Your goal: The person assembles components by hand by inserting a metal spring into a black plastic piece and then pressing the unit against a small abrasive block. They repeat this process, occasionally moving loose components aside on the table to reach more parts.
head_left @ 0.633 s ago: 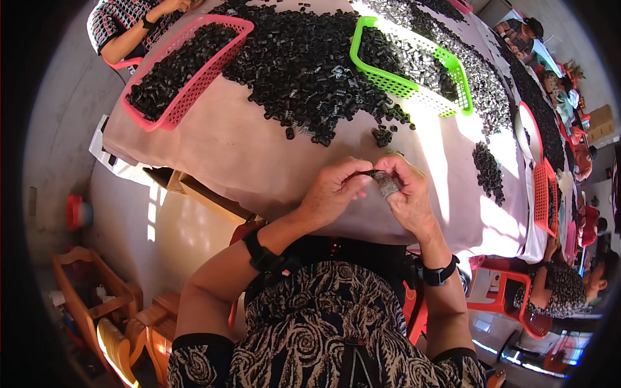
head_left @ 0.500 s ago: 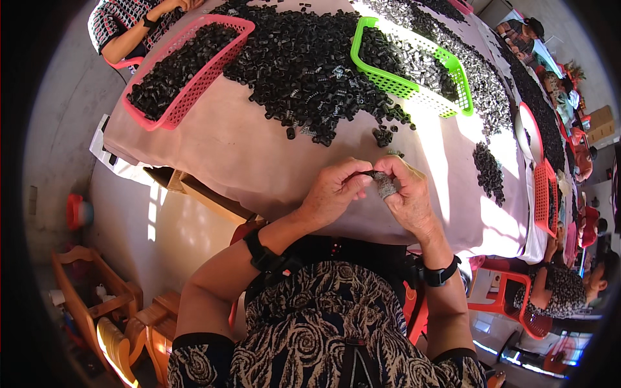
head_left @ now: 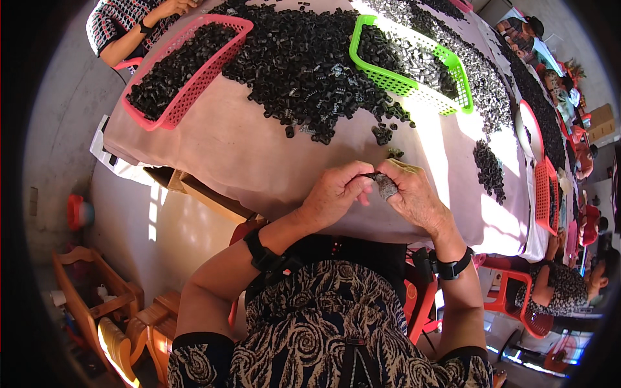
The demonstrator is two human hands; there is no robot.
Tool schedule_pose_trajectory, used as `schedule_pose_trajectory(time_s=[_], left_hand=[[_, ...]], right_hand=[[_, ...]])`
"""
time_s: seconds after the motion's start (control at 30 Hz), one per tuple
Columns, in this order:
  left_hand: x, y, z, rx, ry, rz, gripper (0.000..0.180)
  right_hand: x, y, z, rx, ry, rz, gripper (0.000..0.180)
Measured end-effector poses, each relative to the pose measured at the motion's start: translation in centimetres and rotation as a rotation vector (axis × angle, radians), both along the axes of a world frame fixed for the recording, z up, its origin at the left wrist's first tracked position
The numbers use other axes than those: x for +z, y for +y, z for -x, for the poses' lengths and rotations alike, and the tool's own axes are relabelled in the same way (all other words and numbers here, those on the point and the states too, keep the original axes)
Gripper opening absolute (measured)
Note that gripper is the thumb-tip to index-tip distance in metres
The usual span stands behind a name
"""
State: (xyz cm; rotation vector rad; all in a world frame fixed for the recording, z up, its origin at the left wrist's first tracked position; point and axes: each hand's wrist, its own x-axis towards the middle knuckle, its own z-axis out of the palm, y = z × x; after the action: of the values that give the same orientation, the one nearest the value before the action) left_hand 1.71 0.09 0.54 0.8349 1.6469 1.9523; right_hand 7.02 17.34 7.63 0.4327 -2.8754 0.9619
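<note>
My left hand (head_left: 339,192) and my right hand (head_left: 414,194) meet above the near edge of the cloth-covered table. Between their pinched fingertips is a small black piece (head_left: 371,175), mostly hidden by the fingers. A grey fabric finger cover (head_left: 387,187) wraps one finger of my right hand. Just beyond my hands lie a small greenish-dark piece (head_left: 394,153) and a little cluster of black parts (head_left: 383,134). Farther back spreads a large pile of small black cylindrical parts (head_left: 304,71), with some metal springs (head_left: 336,70) among them.
A pink basket (head_left: 173,116) of black parts stands at left, a green basket (head_left: 388,83) at back right, a red basket (head_left: 545,194) at far right. Another small black heap (head_left: 489,171) lies at right. Co-workers sit around the table, one person's arm (head_left: 132,42) at upper left.
My right hand has turned slightly, its wrist and forearm shifting a little right and its fingers curling more over the piece. My left hand stays nearly in place.
</note>
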Motion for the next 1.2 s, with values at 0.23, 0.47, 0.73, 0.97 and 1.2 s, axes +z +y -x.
schedule_pose_trajectory(time_s=[0.23, 0.47, 0.73, 0.97, 1.2], left_hand=[[0.0, -0.3, 0.1, -0.033, 0.03, 0.044, 0.016], [-0.4, 0.2, -1.2, 0.138, 0.233, 0.073, 0.018], [0.4, 0.5, -0.9, 0.182, 0.37, 0.119, 0.018], [0.4, 0.0, -0.2, 0.058, 0.175, 0.102, 0.017], [0.9, 0.0, -0.1, -0.125, 0.016, -0.05, 0.016]], right_hand=[[-0.5, -0.2, -0.3, 0.023, 0.022, -0.088, 0.022], [-1.4, -0.3, -0.5, -0.003, -0.009, -0.029, 0.021], [-2.1, -0.2, -0.5, -0.037, -0.002, -0.008, 0.021], [0.4, 0.3, -0.8, -0.087, -0.256, 0.15, 0.017], [0.6, 1.7, -1.4, -0.273, -0.766, 0.638, 0.018]])
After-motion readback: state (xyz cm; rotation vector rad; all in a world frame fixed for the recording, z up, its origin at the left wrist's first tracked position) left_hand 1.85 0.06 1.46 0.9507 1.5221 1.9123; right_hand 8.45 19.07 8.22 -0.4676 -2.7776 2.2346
